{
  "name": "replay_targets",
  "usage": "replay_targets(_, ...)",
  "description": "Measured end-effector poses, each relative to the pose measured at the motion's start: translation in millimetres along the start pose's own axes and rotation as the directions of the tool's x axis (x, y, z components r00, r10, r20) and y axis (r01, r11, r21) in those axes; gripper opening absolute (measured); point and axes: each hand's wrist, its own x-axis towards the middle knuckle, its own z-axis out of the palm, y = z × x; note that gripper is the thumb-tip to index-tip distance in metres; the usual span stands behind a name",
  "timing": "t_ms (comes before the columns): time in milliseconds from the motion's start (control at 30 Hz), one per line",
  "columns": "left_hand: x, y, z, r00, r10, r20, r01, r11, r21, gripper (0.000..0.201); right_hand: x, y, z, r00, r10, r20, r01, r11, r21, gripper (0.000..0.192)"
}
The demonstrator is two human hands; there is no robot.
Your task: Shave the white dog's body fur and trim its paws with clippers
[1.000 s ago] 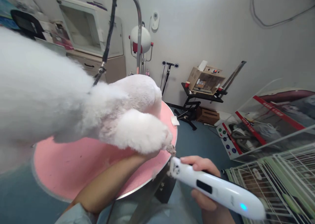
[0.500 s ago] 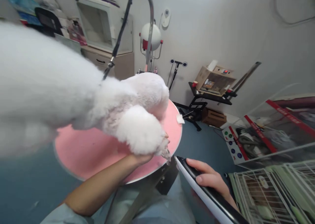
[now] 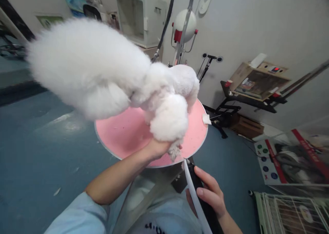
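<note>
At 9 o'clock we see bare blue-grey floor point(image 3: 33, 134), with some small white bits on it. Moving right, a fluffy white dog point(image 3: 102, 66) fills the upper middle and stands over a round pink grooming table point(image 3: 123, 134). The body runs from 10 o'clock toward centre.

Our left hand point(image 3: 156, 148) comes up from 7 o'clock on a bare forearm with a light blue sleeve at the bottom edge. It is clenched around the dog's lower leg, just under the puffy leg fur. The paw point(image 3: 174, 153) hangs below the hand, right at the table's near rim. So the paw sits just past centre, toward 5 o'clock.

Next right, our right hand point(image 3: 209, 196) at 5 o'clock is wrapped around a black-and-white clipper point(image 3: 196, 189). Fingers curl over its black side. The clipper's tip points up toward 12 o'clock and is just below the paw; we cannot tell if it touches.

A small white pad point(image 3: 206, 119) lies on the table's right edge at 3 o'clock from the dog's leg.

Behind, at 12 o'clock, there is a metal grooming arm with a black leash point(image 3: 166, 24) running to the dog, a white cabinet point(image 3: 138, 16), and a round white dryer head point(image 3: 183, 23). At 2 o'clock a black stand holds a cardboard box point(image 3: 257, 81). At 4 o'clock there is a white wire cage point(image 3: 293, 211).
</note>
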Motion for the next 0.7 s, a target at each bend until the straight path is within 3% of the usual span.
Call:
replay_targets(67, 4, 7, 8.3, 1.000, -0.016, -0.002, 0.016, 1.000, 0.006, 0.042, -2, 6, -6, 0.997, -0.062, 0.036, 0.064, 0.997, -0.049, 0.042)
replay_targets(267, 23, -8, 31.1, 0.989, -0.136, 0.054, 0.138, 0.990, -0.040, 0.045, -9, -3, -5, 0.996, 0.064, -0.059, -0.072, 0.985, -0.155, 0.048)
replay_targets(433, 32, -21, 25.7, 0.991, -0.125, 0.036, 0.128, 0.989, -0.074, 0.050, -12, 1, -3, 0.977, 0.159, -0.143, -0.180, 0.972, -0.148, 0.048)
replay_targets(500, 35, -27, 18.6, 0.995, -0.097, -0.006, 0.097, 0.994, -0.048, 0.051, -8, 7, -3, 0.971, 0.177, -0.158, -0.187, 0.981, -0.049, 0.045)
replay_targets(600, 39, -40, 6.6, 0.995, -0.031, -0.095, 0.036, 0.998, 0.052, 0.045, 5, 10, 1, 0.932, 0.361, -0.020, -0.350, 0.916, 0.196, 0.035)
replay_targets(700, 42, -53, -5.5, 0.985, 0.071, -0.158, -0.048, 0.989, 0.142, 0.035, 22, 8, 17, 0.809, 0.521, 0.271, -0.585, 0.759, 0.286, 0.032)
